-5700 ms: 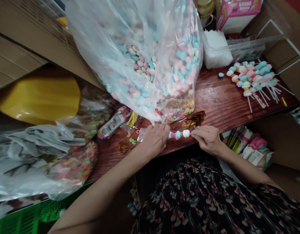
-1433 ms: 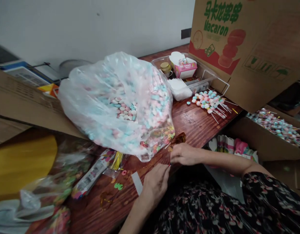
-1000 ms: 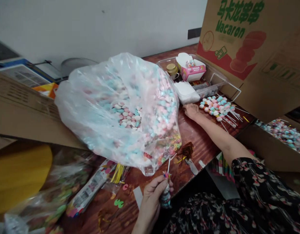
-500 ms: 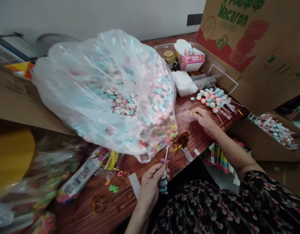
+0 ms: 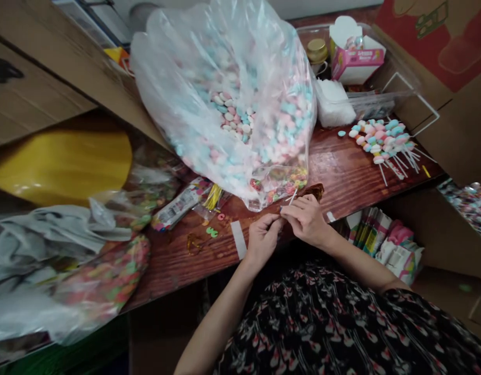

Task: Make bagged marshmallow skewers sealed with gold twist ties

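Observation:
My left hand (image 5: 264, 238) is closed in a pinch at the table's front edge. It grips a wrapped candy on a white stick; the candy is hidden by my fingers. Out above my fingers pokes the white stick (image 5: 293, 197). My right hand (image 5: 307, 220) is closed too, its fingertips meeting the left ones at the stick's base. The gold twist tie it held a moment earlier is covered now. Just behind the right hand lies a bundle of dark gold ties (image 5: 315, 191). A big clear bag (image 5: 178, 67) of pastel candies lies beyond both hands.
At the right are candy sticks (image 5: 384, 138) in a pile and a clear plastic bin (image 5: 404, 83). A cardboard box (image 5: 459, 219) with wrapped candies stands lower right. Bagged gummies (image 5: 119, 276) are at the left. A white strip (image 5: 238, 239) lies near my left hand.
My right hand has come from the table's right side to meet my left hand at the stick. The view has shifted, showing more of the left side.

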Available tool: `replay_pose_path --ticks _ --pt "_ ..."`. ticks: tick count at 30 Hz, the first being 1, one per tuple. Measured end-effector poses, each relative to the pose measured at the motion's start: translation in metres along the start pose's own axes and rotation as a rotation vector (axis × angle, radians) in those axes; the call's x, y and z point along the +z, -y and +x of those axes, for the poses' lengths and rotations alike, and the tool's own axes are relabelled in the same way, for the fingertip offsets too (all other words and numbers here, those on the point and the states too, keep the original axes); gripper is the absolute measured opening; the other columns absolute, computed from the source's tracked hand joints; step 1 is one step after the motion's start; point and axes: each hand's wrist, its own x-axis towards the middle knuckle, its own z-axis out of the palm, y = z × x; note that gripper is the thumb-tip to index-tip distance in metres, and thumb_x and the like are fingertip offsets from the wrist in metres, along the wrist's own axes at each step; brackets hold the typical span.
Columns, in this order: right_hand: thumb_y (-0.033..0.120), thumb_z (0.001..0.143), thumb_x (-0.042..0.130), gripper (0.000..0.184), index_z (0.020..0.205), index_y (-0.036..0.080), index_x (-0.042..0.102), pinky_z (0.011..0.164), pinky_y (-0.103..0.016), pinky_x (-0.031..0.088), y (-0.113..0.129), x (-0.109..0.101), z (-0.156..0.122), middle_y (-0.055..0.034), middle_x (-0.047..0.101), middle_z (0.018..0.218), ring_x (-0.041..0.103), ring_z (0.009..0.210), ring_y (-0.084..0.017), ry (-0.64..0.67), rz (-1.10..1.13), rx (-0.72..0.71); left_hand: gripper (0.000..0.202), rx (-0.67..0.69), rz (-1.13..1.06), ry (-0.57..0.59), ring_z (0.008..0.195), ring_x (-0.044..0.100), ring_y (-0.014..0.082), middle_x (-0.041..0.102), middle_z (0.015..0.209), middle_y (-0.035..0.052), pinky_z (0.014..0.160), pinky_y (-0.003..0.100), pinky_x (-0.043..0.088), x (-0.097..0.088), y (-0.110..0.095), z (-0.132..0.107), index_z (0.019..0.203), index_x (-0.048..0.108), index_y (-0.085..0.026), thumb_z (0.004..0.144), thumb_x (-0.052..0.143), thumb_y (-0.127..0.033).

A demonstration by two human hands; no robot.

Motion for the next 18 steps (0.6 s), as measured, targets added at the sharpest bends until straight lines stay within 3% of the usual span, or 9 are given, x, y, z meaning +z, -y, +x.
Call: replay_pose_path --ticks 3,5,7,11,15,18 --pt "0.028 0.089 0.057 0.012 0.098 0.022 0.063 0.070 -0.027 0.039 -0.004 0.007 -0.004 0.0027 0.063 0.072 0.053 0.065 -0.012 0.051 0.357 0.217 0.016 0.074 0.077 0.017 0.063 0.053 0.0126 0.060 0.064 -0.0001 0.063 0.024 0.045 -0.008 0.001 -0.007 0.072 0.073 -0.018 0.077 0.066 -0.030" --pt "0.031 0.084 0.063 0.029 0.112 0.022 0.058 0.059 -0.022 0.039 -0.004 0.009 -0.006 0.0070 0.058 0.065 0.050 0.057 -0.010 0.079 0.527 0.367 0.016 0.071 0.057 0.028 0.065 0.054 0.0128 0.060 0.067 0.0005 0.064 0.023 0.045 -0.011 0.004 -0.010 0.071 0.073 -0.018 0.077 0.067 -0.031" --pt "0.028 0.082 0.064 0.050 0.129 0.023 0.049 0.056 -0.020 0.038 -0.002 0.010 -0.007 0.0093 0.056 0.064 0.049 0.054 -0.009 0.098 0.586 0.414 0.017 -0.004 -0.031 0.045 0.064 0.054 0.0119 0.060 0.068 0.0005 0.061 0.023 0.044 -0.013 0.008 -0.011 0.070 0.073 -0.017 0.076 0.069 -0.033" --pt "0.018 0.081 0.060 0.067 0.144 0.023 0.037 0.067 -0.023 0.044 0.001 0.010 -0.007 0.0078 0.060 0.068 0.056 0.062 -0.010 0.086 0.433 0.248 0.023 -0.210 -0.233 0.060 0.054 0.049 0.0083 0.058 0.061 -0.0015 0.054 0.020 0.041 -0.015 0.016 -0.012 0.072 0.071 -0.015 0.076 0.072 -0.037" --pt "0.018 0.084 0.056 0.063 0.144 0.020 0.037 0.079 -0.029 0.047 -0.001 0.019 -0.008 0.0029 0.065 0.075 0.060 0.074 -0.014 0.007 0.248 0.017 0.023 -0.300 -0.340 -0.056 0.051 0.051 0.0076 0.062 0.062 -0.0020 0.050 0.019 0.042 -0.017 0.020 -0.008 0.074 0.072 -0.014 0.069 0.078 -0.035" --pt "0.020 0.087 0.056 0.053 0.138 0.018 0.041 0.081 -0.030 0.050 -0.002 0.029 -0.013 0.0000 0.066 0.081 0.062 0.077 -0.014 -0.029 0.305 -0.014 0.024 -0.305 -0.383 -0.115 0.050 0.052 0.0077 0.063 0.061 -0.0027 0.049 0.019 0.043 -0.015 0.017 -0.004 0.075 0.071 -0.015 0.067 0.079 -0.036"
